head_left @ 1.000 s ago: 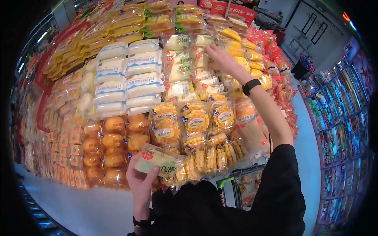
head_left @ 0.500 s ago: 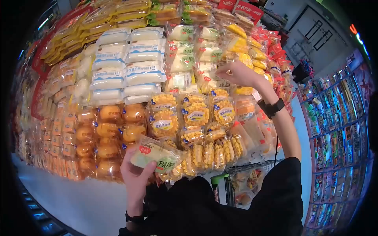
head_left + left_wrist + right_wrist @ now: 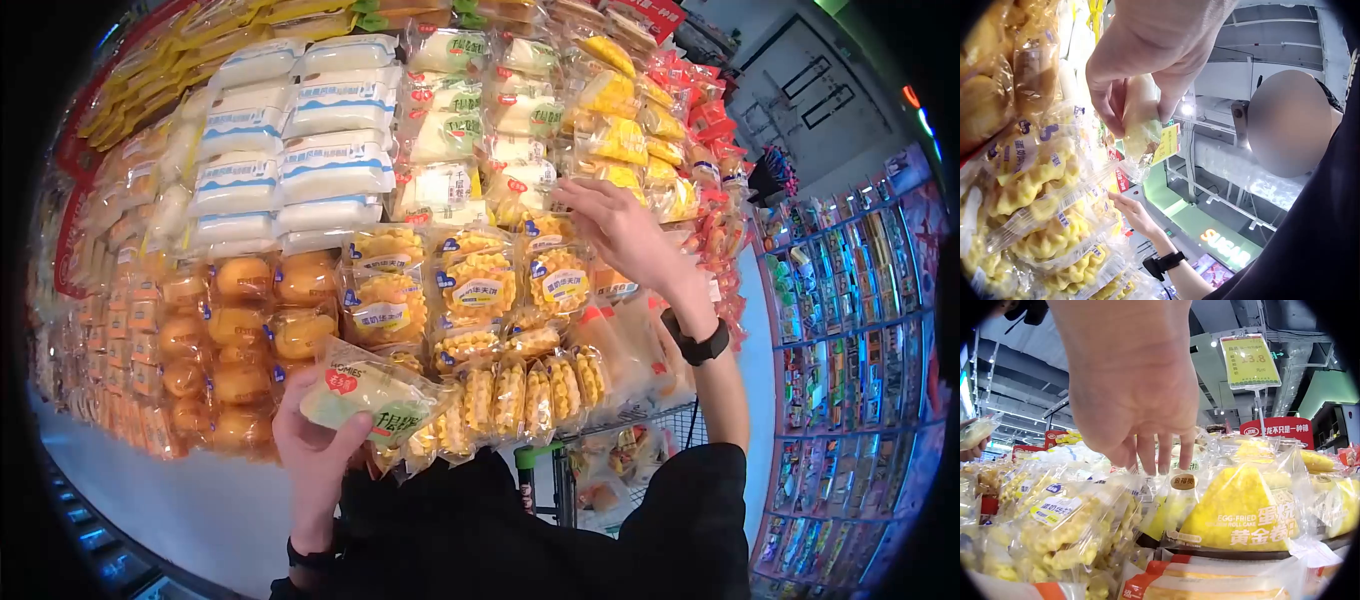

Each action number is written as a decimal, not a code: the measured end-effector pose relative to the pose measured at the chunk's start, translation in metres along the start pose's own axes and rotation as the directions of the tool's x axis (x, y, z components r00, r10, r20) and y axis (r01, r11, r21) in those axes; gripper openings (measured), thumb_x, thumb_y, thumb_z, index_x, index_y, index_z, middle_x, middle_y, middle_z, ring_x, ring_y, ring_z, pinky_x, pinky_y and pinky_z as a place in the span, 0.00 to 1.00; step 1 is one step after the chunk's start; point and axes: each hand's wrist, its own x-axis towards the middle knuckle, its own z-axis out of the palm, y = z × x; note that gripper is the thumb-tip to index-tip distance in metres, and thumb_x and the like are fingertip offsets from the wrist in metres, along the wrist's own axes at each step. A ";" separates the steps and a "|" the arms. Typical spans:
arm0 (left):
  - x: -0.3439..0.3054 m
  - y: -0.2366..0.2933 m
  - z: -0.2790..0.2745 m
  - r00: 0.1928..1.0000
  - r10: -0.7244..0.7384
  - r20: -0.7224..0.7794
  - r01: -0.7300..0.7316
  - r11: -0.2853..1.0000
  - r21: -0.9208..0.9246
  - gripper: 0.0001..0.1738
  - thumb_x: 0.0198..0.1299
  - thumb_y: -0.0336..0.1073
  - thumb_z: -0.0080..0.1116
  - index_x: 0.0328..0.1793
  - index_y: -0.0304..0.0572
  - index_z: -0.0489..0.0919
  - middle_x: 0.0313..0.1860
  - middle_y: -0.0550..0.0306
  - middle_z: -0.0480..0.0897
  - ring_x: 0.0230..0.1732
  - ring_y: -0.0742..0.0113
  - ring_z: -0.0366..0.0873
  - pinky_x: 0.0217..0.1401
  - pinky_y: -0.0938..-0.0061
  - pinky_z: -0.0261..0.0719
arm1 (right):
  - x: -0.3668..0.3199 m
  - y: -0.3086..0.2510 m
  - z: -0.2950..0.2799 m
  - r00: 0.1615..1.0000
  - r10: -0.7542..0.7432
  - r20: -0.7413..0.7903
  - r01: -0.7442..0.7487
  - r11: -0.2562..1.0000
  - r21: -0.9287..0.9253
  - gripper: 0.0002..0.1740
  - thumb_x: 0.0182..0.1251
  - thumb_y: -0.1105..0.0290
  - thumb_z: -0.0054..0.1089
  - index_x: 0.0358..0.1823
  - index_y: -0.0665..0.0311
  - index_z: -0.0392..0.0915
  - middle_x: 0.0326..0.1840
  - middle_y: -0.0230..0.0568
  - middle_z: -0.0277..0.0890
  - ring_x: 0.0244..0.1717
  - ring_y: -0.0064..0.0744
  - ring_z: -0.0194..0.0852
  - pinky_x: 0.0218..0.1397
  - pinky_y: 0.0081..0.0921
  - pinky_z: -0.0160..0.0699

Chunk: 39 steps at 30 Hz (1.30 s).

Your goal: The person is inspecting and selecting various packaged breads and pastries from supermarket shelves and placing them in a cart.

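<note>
My left hand (image 3: 312, 440) grips a clear-wrapped pale cake (image 3: 345, 400) with a red heart and green lettering, thumb across its front. In the left wrist view, a yellow label (image 3: 1167, 144) sticks out from that packet. My right hand (image 3: 635, 240) is over the display, its fingers loosely extended beside the lower end of a column of similar cake packets (image 3: 520, 148). Bagged waffles (image 3: 476, 290) lie just below those fingers. In the right wrist view, the fingers (image 3: 1164, 450) point down among the packets, left of a yellow roll cake (image 3: 1235, 509), with nothing seen held.
White bagged loaves (image 3: 340, 110) and round brown buns (image 3: 240, 330) fill the left of the display. Yellow packets (image 3: 610, 95) and red ones (image 3: 705, 120) are at right. A cart with a green handle (image 3: 535, 455) stands near my body; shelving (image 3: 850, 380) lines the right.
My right hand has come away from the upper cake packets, down and right toward the waffles. The left hand keeps its hold on the wrapped cake; the view has shifted a little.
</note>
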 end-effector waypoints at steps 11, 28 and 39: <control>0.015 -0.005 0.005 0.992 -0.037 -0.119 0.045 0.997 0.066 0.31 0.49 0.24 0.69 0.61 0.34 0.72 0.52 0.56 0.79 0.55 0.68 0.76 0.62 0.70 0.74 | 0.000 -0.004 0.007 0.999 0.024 0.037 -0.023 0.999 -0.034 0.20 0.75 0.60 0.52 0.60 0.64 0.76 0.63 0.42 0.76 0.66 0.44 0.68 0.69 0.40 0.63; 0.021 -0.004 0.008 0.991 -0.042 -0.130 0.044 0.999 0.012 0.35 0.48 0.29 0.74 0.62 0.35 0.70 0.50 0.56 0.80 0.52 0.69 0.78 0.59 0.72 0.76 | 0.039 0.018 0.019 0.975 0.028 0.221 -0.024 1.000 -0.019 0.26 0.80 0.58 0.37 0.68 0.69 0.66 0.73 0.54 0.64 0.75 0.48 0.58 0.77 0.43 0.55; 0.023 -0.002 0.005 0.997 -0.016 -0.082 0.017 1.000 0.002 0.34 0.48 0.28 0.74 0.62 0.34 0.71 0.51 0.56 0.80 0.53 0.69 0.77 0.59 0.72 0.75 | 0.039 0.013 0.021 0.981 0.051 0.190 -0.052 0.999 0.004 0.28 0.79 0.54 0.40 0.67 0.70 0.67 0.70 0.57 0.67 0.73 0.51 0.61 0.76 0.42 0.58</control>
